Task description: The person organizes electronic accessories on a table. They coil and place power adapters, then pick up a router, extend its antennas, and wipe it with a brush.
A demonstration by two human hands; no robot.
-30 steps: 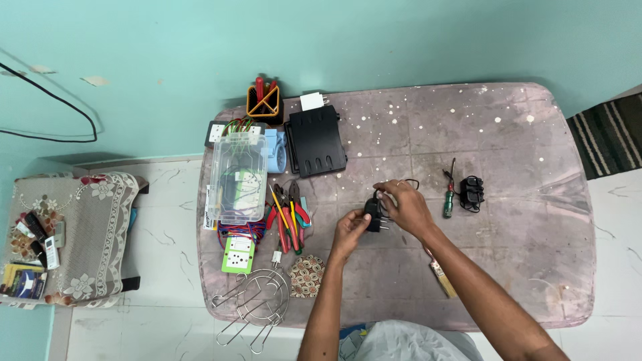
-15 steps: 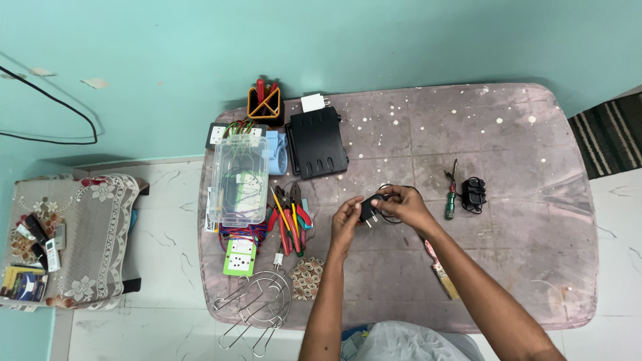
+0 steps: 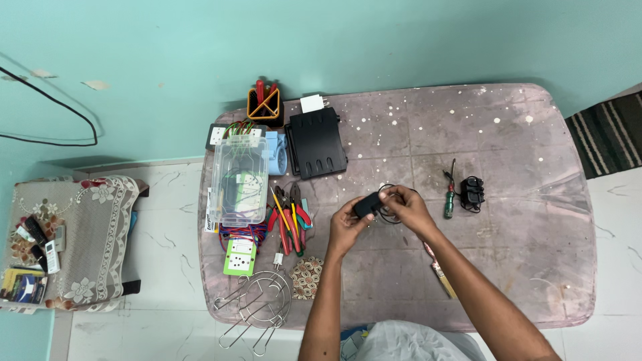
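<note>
Fingers (image 3: 358, 215) pinch black adapter (image 3: 366, 204).

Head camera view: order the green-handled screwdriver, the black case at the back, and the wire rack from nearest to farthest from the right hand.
From the right hand:
1. Green-handled screwdriver, just to its right.
2. Black case, toward the back left, by the wall.
3. Wire rack, at the table's front left corner.
</note>
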